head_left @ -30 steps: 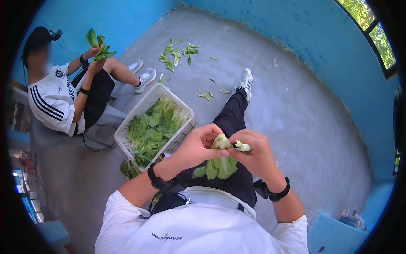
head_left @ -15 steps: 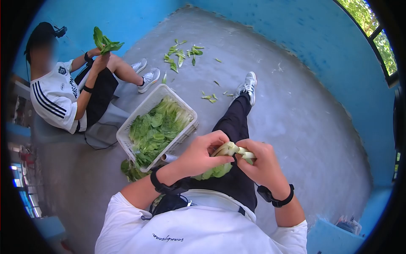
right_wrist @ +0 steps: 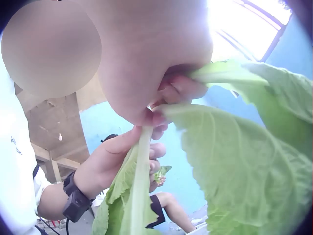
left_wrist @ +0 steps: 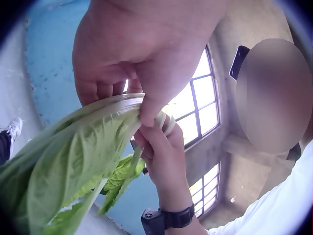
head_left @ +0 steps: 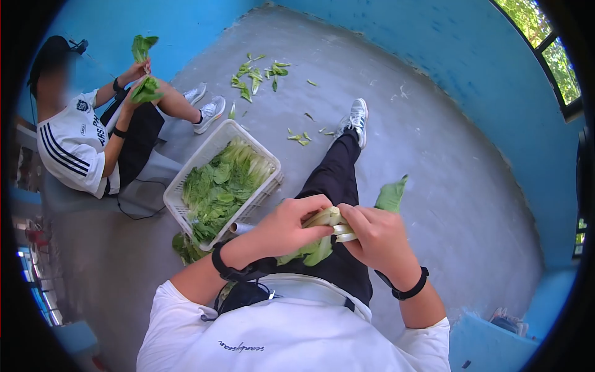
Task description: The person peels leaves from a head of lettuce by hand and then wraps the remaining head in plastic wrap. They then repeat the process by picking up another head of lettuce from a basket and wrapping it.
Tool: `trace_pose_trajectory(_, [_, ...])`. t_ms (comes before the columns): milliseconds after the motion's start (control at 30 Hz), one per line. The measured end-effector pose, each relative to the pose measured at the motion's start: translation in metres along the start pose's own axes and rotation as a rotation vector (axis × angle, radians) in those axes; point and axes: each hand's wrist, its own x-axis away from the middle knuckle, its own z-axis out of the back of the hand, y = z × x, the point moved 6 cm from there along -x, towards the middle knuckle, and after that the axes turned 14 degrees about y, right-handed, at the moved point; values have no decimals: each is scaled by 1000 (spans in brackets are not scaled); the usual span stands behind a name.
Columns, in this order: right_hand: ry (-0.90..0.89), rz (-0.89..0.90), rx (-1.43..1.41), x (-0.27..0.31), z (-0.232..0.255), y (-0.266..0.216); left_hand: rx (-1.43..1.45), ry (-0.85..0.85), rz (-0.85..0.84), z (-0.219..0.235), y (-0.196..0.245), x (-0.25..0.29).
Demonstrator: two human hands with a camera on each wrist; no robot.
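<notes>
My left hand grips a head of leafy greens near its pale stem base, thumb on one side and fingers on the other. Its broad green leaves hang down in the left wrist view. Close against it, my right hand has its thumb and fingers at the base. Loose leaves are held in that same hand, and their white stem ends stick out toward the left hand. One green leaf shows beyond the right knuckles.
A white plastic crate full of greens stands left of my leg, with more leaves on the floor beside it. Leaf scraps lie scattered farther ahead. To the left, a seated person holds greens in both hands.
The right hand has shifted against the base and turned, so a leaf now shows beyond its knuckles. The head of greens has tilted in the left hand. The seated person's hands have moved apart.
</notes>
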Motion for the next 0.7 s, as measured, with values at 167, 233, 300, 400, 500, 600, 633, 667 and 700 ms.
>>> trace_pose_trajectory(167, [-90,80,51,-1,0,3,-86,-34,-64,7,8,-2])
trace_pose_trajectory(233, [-126,104,26,1,3,7,-111,-68,-74,6,10,-2])
trace_pose_trajectory(300, [-147,106,-14,8,8,11,-129,-107,-78,2,10,1])
trace_pose_trajectory(400, [-198,82,-79,11,14,16,-160,-162,-117,-3,10,2])
trace_pose_trajectory(500, [-251,40,-153,14,17,22,-153,-198,-143,-7,16,3])
trace_pose_trajectory(600, [-147,-95,-185,21,34,47,-140,-244,-71,4,9,6])
trace_pose_trajectory(633, [-83,-179,-232,25,42,56,-121,-256,-4,9,2,8])
trace_pose_trajectory(667, [-63,-252,-262,27,46,61,-15,-211,27,11,-4,7])
trace_pose_trajectory(700, [-45,-328,-295,29,51,64,91,-166,62,13,-11,7])
